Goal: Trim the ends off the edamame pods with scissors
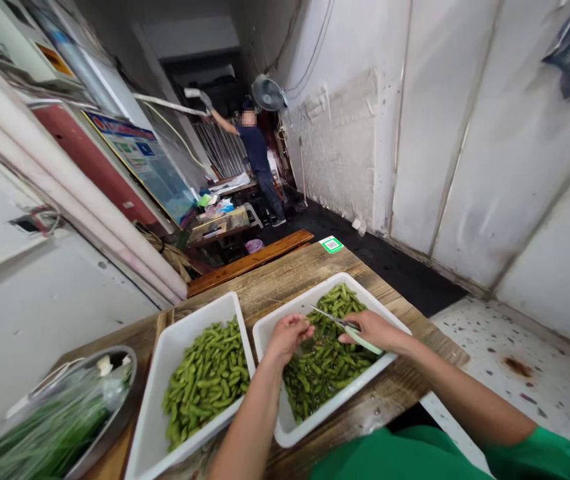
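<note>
Indoors, fingers of the left hand [291, 335] pinch together over green pods [309, 383] in a white tray [287, 437] on a wooden table [285, 283], any pod between them indiscernible; the right hand's [372, 330] fingers curl around scissors [332, 317]. A second pod-filled tray [151, 400] sits just beside.

From here I count a single camera, worn on the head of the seated or standing wearer [399, 455] at the table [277, 285], looking forward and down. The left hand [289, 337] at 6 o'clock and the right hand [369, 331] between 4 and 5 lie near the lens. It sees wide (upright lines spread apart toward the top), catching the pale wall [455, 120] at 2 o'clock and a distant co-worker [259, 150] between 11 and 12.
</note>
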The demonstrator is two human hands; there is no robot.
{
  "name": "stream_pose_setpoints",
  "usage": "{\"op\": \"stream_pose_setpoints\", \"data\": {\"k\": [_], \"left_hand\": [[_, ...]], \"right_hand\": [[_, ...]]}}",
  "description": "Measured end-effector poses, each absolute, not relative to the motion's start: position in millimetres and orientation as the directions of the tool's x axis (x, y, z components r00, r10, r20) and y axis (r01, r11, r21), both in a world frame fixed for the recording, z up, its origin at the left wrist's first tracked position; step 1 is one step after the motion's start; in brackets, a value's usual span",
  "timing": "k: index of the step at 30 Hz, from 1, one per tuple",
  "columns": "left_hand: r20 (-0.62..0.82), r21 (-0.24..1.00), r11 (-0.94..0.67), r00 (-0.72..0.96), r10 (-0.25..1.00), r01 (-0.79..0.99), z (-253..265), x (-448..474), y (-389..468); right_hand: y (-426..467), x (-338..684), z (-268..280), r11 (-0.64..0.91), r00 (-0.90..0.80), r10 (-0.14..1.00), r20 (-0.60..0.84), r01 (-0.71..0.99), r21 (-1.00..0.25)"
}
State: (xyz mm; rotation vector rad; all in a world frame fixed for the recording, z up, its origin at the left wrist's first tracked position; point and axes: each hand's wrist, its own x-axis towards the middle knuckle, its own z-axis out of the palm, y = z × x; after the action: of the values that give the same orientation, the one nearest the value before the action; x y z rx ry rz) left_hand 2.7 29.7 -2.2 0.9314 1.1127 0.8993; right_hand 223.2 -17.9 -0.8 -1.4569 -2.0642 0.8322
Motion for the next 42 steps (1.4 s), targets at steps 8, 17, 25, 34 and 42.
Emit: {"op": "stream_pose_setpoints", "data": {"k": [8,17,25,34,42], "left_hand": [[-0.327,0.879,0.416,0.339,0.882,-0.233,8,4,30],[-0.237,0.952,0.295,0.412,0.880,-0.082,5,9,27],[-0.183,0.983,0.151,0.428,0.885,0.107,2,8,26],[-0.313,0.947,0.247,0.428,0.848,0.204,0,6,26],[-0.096,0.748,0.042,0.045,0.994,0.663,-28,17,38]], "right_hand": [[-23,223,4,0.233,-0.281,0.958,0.048,0.674,-0.700],[-26,221,7,0.281,-0.332,0.941,0.063,0.664,-0.693],[-28,221,10,0.307,-0.380,0.923,0.053,0.648,-0.697],[-25,222,4,0.301,-0.392,0.920,0.016,0.680,-0.669],[-19,225,-5,0.188,-0.223,0.974,0.030,0.732,-0.655]]}}
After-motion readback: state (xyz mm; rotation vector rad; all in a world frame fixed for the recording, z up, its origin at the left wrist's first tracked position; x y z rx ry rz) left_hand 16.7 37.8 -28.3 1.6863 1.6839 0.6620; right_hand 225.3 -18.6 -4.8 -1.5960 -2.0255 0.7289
